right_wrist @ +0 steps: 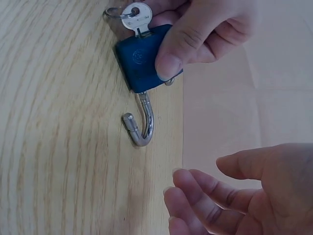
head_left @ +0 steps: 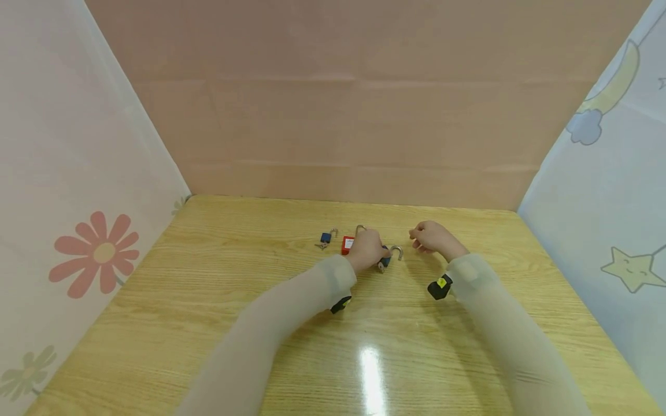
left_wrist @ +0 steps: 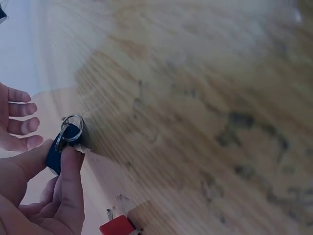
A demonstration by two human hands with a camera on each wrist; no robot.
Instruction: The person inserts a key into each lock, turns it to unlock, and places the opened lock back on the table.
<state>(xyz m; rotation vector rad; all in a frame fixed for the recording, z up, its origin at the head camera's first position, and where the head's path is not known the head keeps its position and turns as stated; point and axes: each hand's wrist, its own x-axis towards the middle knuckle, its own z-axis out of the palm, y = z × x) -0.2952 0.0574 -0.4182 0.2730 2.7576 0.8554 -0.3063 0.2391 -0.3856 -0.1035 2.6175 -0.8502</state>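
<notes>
My left hand (head_left: 366, 249) pinches a blue padlock (right_wrist: 142, 58) by its body, thumb on the front face. The padlock's steel shackle (right_wrist: 148, 117) is swung open, its hooked end free. A key (right_wrist: 137, 18) on a ring sits in the keyhole at the other end. To the right of the shackle, my right hand (head_left: 433, 237) hovers with loosely bent fingers and nothing between them. In the right wrist view its fingertips (right_wrist: 182, 177) stand apart from the shackle. Close beside my left hand lies a red padlock (head_left: 347, 244), partly hidden by that hand.
Farther left on the wooden table (head_left: 234, 260) lies a smaller blue padlock (head_left: 325, 237) with its shackle open and keys (head_left: 321, 245) beside it. A pinkish-brown backdrop (head_left: 354, 133) rises behind the table, with patterned cloth walls at both sides.
</notes>
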